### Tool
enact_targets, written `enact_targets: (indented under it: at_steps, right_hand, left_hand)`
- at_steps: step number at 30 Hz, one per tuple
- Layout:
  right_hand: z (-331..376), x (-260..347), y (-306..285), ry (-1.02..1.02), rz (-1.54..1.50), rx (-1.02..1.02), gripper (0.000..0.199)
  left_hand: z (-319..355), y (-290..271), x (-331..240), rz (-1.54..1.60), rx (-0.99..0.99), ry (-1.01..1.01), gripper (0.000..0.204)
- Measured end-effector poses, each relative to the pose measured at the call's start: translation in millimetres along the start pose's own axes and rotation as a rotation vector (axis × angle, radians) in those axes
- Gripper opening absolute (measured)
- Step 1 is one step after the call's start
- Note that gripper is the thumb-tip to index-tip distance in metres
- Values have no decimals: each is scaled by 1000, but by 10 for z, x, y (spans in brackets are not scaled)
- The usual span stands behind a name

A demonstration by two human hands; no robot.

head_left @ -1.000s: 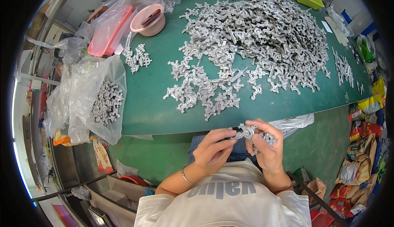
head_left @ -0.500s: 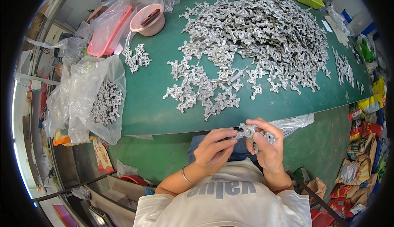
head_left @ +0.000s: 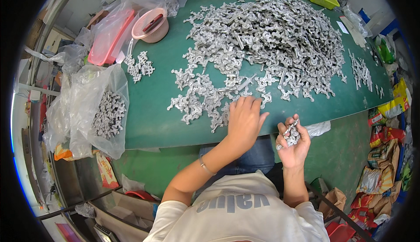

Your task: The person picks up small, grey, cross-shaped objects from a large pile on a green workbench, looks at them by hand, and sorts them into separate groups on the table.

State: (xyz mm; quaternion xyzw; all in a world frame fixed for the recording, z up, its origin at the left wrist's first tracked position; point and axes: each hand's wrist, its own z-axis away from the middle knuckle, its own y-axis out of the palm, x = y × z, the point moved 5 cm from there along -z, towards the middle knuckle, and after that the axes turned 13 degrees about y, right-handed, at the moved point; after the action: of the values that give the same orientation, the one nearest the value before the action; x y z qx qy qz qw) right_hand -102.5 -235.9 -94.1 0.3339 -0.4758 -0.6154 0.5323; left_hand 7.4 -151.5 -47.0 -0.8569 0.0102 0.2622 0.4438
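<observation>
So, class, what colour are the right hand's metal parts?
Silver-grey metal parts, clearest in the head view.

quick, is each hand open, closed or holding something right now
Left hand: at the scattered metal pieces, fingertips hidden, grip cannot be told.
Right hand: closed, holding small metal parts.

The left hand [head_left: 245, 122] has moved out to the loose metal parts [head_left: 202, 94].

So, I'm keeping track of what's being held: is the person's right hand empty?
No, the right hand has silvery metal parts in its grip.
</observation>
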Motion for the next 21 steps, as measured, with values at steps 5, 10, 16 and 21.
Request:
enact_targets:
  at_steps: [5,10,16,21]
  right_hand:
    - [16,103,-14,-76,1,-119,21]
    - [1,163,14,-207,379,-115,25]
    - [33,40,257,-284,767,-91,32]
    - [95,-25,415,-256,866,-19,30]
  left_hand:
    - [-56,268,209,-135,52,40,13]
    - [-18,70,209,180,-90,-128,4]
    - [337,75,76,1281,-184,-690,12]
    - [411,-58,-47,1375,-230,-671,14]
